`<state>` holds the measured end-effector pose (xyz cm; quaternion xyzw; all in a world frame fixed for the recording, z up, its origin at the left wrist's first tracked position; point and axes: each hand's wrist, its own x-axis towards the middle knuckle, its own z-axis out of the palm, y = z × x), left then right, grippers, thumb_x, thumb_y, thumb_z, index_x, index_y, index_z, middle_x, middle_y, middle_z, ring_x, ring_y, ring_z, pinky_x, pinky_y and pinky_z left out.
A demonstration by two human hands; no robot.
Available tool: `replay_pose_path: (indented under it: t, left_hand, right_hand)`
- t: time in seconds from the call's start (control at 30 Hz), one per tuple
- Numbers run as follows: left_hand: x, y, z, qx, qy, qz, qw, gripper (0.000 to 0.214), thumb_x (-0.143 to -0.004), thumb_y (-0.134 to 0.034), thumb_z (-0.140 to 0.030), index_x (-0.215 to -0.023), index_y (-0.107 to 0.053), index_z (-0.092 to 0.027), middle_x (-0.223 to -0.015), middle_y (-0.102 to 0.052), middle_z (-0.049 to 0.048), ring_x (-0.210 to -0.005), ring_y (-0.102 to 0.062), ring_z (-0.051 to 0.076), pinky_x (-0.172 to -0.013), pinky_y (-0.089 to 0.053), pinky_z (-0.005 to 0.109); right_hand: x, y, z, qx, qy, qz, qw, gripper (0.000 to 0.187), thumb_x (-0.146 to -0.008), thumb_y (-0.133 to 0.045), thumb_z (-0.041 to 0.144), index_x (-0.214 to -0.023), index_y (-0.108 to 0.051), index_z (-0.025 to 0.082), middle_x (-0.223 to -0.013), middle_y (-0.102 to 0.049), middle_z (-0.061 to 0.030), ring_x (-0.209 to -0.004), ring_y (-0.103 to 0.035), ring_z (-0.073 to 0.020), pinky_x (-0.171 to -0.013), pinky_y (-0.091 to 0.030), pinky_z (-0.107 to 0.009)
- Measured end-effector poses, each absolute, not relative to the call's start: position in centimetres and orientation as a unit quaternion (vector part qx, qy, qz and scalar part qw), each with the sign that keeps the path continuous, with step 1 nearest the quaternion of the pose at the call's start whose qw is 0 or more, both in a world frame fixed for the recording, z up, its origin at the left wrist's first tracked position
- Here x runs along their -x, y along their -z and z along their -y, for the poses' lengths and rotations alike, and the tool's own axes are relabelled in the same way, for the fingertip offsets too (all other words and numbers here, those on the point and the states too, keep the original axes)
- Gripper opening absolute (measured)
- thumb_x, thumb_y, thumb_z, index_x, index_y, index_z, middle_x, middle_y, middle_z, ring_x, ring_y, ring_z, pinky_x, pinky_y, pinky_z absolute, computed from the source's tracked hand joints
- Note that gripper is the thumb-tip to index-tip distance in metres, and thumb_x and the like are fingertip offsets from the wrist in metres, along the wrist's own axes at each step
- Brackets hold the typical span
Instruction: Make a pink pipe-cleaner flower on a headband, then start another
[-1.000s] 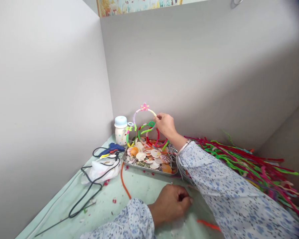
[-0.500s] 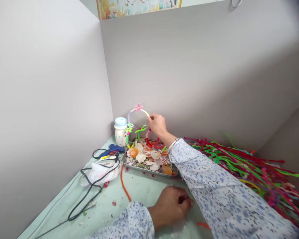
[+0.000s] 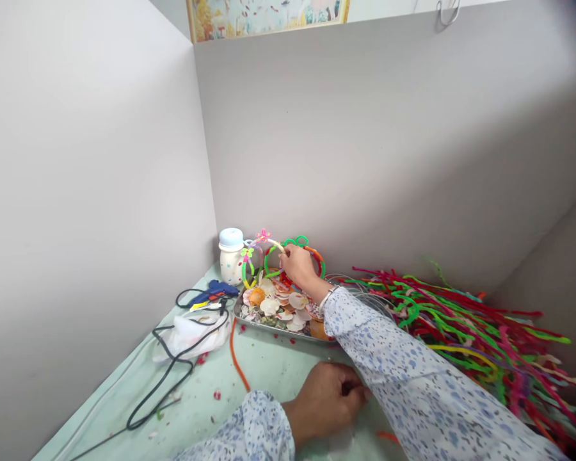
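Observation:
My right hand reaches to the back of the table and pinches a pale hoop wrapped in pipe cleaner with a pink flower on top. Green and red-orange pipe-cleaner hoops lean behind it against the back wall. All of them sit at the far edge of a metal tray full of seashells. My left hand rests curled on the green table mat near me; its fingers are closed and I cannot make out anything in them.
A white jar with a blue lid stands in the corner. A blue glue gun with a black cord lies by a white plastic bag. An orange pipe cleaner lies on the mat. A pile of coloured pipe cleaners fills the right side.
My right hand has lowered the flowered hoop from upright above the tray down and left, close to the jar and shells. My left hand has stayed put.

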<state>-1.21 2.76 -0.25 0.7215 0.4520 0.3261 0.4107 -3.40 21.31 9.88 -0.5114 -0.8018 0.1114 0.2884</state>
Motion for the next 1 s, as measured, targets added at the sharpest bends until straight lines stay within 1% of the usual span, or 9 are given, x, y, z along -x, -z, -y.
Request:
replay_pose_path:
  t: [0.07,0.17,0.23,0.4,0.6,0.73,0.87,0.93,1.0]
  left_hand:
    - [1.2,0.3,-2.8,-0.723,-0.333,-0.445,0.41,0.023,-0.075,-0.05,-0.022,-0.071,-0.07,-0.011,-0.06,-0.053,-0.0011,-0.056,-0.038,0.012,-0.053,-0.03,0.023]
    - [1.3,0.5,-2.9,-0.725,-0.346,-0.433,0.408,0.02,-0.074,-0.051,-0.021,-0.067,-0.067,-0.011,-0.057,-0.047,-0.0029,-0.055,-0.035,0.011,-0.051,-0.028,0.022]
    - [1.3,0.6,-3.0,-0.727,-0.349,-0.43,0.406,0.02,-0.075,-0.051,-0.021,-0.067,-0.067,-0.012,-0.057,-0.045,-0.0033,-0.055,-0.035,0.01,-0.051,-0.027,0.022]
    - [1.2,0.5,-2.9,-0.729,-0.33,-0.448,0.4,0.023,-0.076,-0.051,-0.023,-0.069,-0.069,-0.011,-0.059,-0.052,-0.0015,-0.056,-0.037,0.011,-0.053,-0.031,0.022]
    - [1.3,0.0,-2.7,-0.73,-0.321,-0.45,0.402,0.024,-0.077,-0.05,-0.023,-0.074,-0.071,-0.01,-0.064,-0.06,0.001,-0.058,-0.042,0.013,-0.056,-0.034,0.023]
    - [1.4,0.0,-2.8,-0.726,-0.332,-0.445,0.405,0.024,-0.076,-0.05,-0.023,-0.073,-0.071,-0.011,-0.061,-0.058,0.0004,-0.057,-0.042,0.012,-0.053,-0.032,0.023]
    - [1.5,0.1,-2.9,-0.719,-0.344,-0.45,0.403,0.022,-0.076,-0.053,-0.024,-0.069,-0.07,-0.012,-0.055,-0.052,-0.0016,-0.054,-0.041,0.012,-0.05,-0.029,0.023]
    - [1.5,0.1,-2.9,-0.714,-0.349,-0.452,0.404,0.022,-0.076,-0.053,-0.025,-0.07,-0.07,-0.012,-0.056,-0.052,-0.0017,-0.054,-0.043,0.012,-0.05,-0.028,0.023]
    - [1.4,0.0,-2.9,-0.711,-0.352,-0.453,0.406,0.022,-0.076,-0.054,-0.026,-0.069,-0.069,-0.012,-0.056,-0.052,-0.0017,-0.054,-0.043,0.012,-0.05,-0.028,0.023]
  right_hand:
    - [3.3,-9.7,-21.3,0.513,-0.103,0.8,0.293,0.027,-0.091,-0.054,0.03,-0.115,-0.057,0.016,-0.114,-0.06,-0.0079,-0.095,-0.061,-0.0201,-0.081,-0.052,-0.039]
    - [3.2,-9.8,-21.3,0.514,-0.092,0.795,0.309,0.018,-0.09,-0.054,0.028,-0.101,-0.063,0.017,-0.096,-0.067,-0.0065,-0.087,-0.063,-0.0193,-0.077,-0.049,-0.033]
    - [3.2,-9.9,-21.3,0.514,-0.086,0.791,0.322,0.014,-0.088,-0.056,0.026,-0.096,-0.064,0.018,-0.088,-0.069,-0.006,-0.083,-0.064,-0.0191,-0.074,-0.046,-0.028]
    - [3.0,-9.8,-21.1,0.51,-0.086,0.782,0.348,0.015,-0.084,-0.058,0.026,-0.097,-0.064,0.021,-0.091,-0.071,-0.0052,-0.081,-0.064,-0.0173,-0.068,-0.043,-0.023]
    - [3.1,-9.5,-20.9,0.509,-0.101,0.773,0.365,0.015,-0.082,-0.06,0.025,-0.095,-0.065,0.02,-0.092,-0.071,-0.0057,-0.081,-0.065,-0.0176,-0.07,-0.043,-0.024]
    - [2.7,-9.3,-20.5,0.506,-0.112,0.769,0.376,0.02,-0.081,-0.06,0.023,-0.1,-0.063,0.019,-0.094,-0.07,-0.0063,-0.082,-0.065,-0.0174,-0.071,-0.045,-0.025]
    - [0.8,-9.4,-19.3,0.489,-0.109,0.775,0.385,0.022,-0.079,-0.06,0.021,-0.101,-0.063,0.018,-0.096,-0.069,-0.0066,-0.086,-0.063,-0.0182,-0.077,-0.045,-0.028]
    - [-0.8,-9.5,-17.9,0.485,-0.109,0.776,0.389,0.026,-0.078,-0.062,0.021,-0.103,-0.063,0.016,-0.093,-0.068,-0.0071,-0.084,-0.062,-0.0192,-0.078,-0.045,-0.03]
    - [-2.9,-9.4,-15.8,0.474,-0.113,0.78,0.392,0.023,-0.078,-0.061,0.02,-0.101,-0.063,0.017,-0.09,-0.067,-0.0056,-0.081,-0.062,-0.0182,-0.077,-0.046,-0.03]
